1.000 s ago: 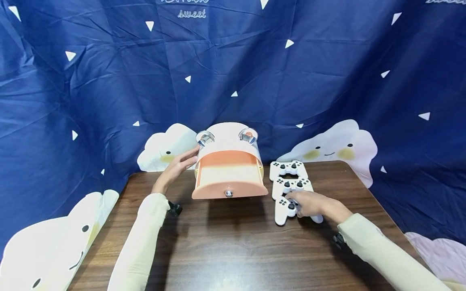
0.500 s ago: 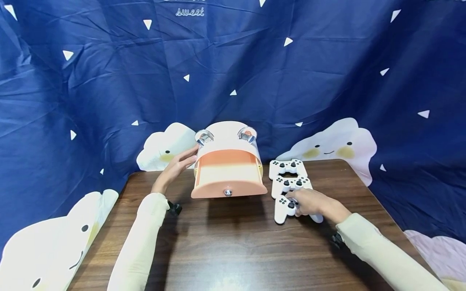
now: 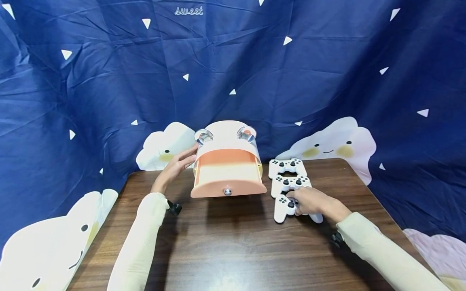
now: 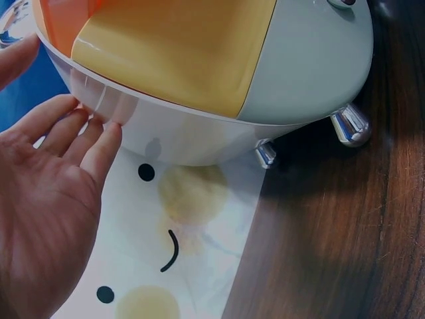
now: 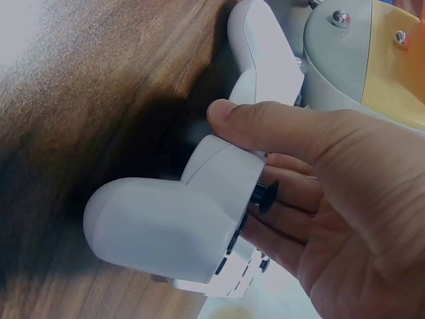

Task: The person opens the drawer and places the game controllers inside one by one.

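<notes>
A small rounded storage box (image 3: 229, 131) with two chrome rings on top stands at the back of the table. Its top drawer (image 3: 211, 189), orange with a chrome knob, is pulled out. My left hand (image 3: 174, 167) rests its nearly straight fingertips against the box's left side, as the left wrist view also shows. On the box's right, three white game controllers lie in a column. My right hand (image 3: 311, 201) grips the nearest controller (image 5: 159, 219) in its middle, thumb on the near edge and fingers across the face with the sticks. This controller is partly hidden by the hand.
The middle controller (image 3: 278, 188) and the far controller (image 3: 273, 169) lie close behind the gripped one. Below the open drawer, the box has a yellow drawer (image 4: 179, 53), a grey-green drawer (image 4: 312, 66) and chrome feet. A blue cloth (image 3: 233, 52) hangs behind the wooden table (image 3: 225, 242).
</notes>
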Action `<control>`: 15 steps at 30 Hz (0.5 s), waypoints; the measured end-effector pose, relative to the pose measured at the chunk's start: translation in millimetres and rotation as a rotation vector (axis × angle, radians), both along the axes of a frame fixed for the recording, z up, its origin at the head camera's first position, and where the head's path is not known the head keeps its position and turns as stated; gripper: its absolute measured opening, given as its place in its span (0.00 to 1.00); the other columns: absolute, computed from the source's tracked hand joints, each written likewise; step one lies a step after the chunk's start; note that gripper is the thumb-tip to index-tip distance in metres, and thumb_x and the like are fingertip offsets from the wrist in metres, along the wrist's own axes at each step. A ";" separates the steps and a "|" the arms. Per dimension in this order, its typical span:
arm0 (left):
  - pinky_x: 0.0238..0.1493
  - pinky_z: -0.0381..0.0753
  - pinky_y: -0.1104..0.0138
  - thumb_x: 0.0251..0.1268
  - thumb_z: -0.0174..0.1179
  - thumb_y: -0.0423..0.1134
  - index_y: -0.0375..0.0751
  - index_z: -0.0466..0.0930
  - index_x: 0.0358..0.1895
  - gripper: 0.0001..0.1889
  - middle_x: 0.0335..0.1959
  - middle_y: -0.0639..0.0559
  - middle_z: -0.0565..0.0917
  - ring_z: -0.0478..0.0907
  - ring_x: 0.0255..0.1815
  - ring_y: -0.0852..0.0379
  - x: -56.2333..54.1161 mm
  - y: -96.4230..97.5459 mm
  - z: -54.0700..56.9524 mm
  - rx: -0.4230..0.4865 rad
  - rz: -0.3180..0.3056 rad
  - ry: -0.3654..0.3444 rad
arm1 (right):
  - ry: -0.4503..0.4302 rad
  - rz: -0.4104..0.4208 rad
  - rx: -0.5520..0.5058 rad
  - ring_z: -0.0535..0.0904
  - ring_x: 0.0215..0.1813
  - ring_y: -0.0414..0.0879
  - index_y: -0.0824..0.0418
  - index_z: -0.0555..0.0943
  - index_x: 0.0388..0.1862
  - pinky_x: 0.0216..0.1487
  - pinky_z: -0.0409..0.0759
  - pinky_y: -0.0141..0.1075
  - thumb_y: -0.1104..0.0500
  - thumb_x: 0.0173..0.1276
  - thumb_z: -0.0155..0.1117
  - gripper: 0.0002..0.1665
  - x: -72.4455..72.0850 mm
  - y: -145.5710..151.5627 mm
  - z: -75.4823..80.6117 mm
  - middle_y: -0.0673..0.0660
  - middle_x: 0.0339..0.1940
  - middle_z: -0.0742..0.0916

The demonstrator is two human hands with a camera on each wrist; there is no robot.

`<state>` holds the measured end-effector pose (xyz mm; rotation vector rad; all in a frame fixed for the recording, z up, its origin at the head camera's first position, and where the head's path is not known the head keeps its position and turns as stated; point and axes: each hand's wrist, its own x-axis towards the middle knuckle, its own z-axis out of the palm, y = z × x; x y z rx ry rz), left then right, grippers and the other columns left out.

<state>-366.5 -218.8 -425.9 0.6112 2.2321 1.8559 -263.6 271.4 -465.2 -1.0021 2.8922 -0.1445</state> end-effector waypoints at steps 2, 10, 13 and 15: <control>0.89 0.57 0.57 0.82 0.57 0.46 0.44 0.59 0.86 0.35 0.87 0.51 0.60 0.53 0.89 0.55 -0.2 0.1 -0.4 0.003 -0.001 -0.004 | 0.005 0.010 -0.002 0.73 0.30 0.40 0.57 0.88 0.48 0.33 0.79 0.41 0.60 0.48 0.84 0.25 0.0 0.6 0.3 0.45 0.27 0.81; 0.90 0.56 0.54 0.82 0.56 0.46 0.44 0.59 0.86 0.34 0.88 0.50 0.59 0.52 0.89 0.52 0.7 1.4 0.9 -0.009 -0.001 0.012 | -0.011 -0.005 -0.012 0.69 0.27 0.39 0.58 0.90 0.48 0.29 0.74 0.38 0.59 0.47 0.84 0.25 0.8 3.3 6.3 0.44 0.24 0.77; 0.90 0.56 0.54 0.82 0.57 0.46 0.44 0.59 0.85 0.34 0.87 0.50 0.60 0.53 0.89 0.52 1.3 0.9 0.4 -0.002 0.006 0.008 | -0.011 -0.029 -0.020 0.70 0.29 0.40 0.59 0.90 0.54 0.32 0.77 0.40 0.58 0.48 0.84 0.30 -0.1 4.2 12.6 0.45 0.25 0.79; 0.89 0.57 0.54 0.82 0.57 0.45 0.43 0.59 0.85 0.35 0.87 0.49 0.60 0.54 0.89 0.51 0.9 0.4 0.3 0.010 0.003 0.005 | -0.011 -0.042 -0.029 0.71 0.29 0.42 0.59 0.90 0.57 0.32 0.78 0.42 0.58 0.49 0.84 0.32 -1.2 5.2 18.5 0.46 0.25 0.80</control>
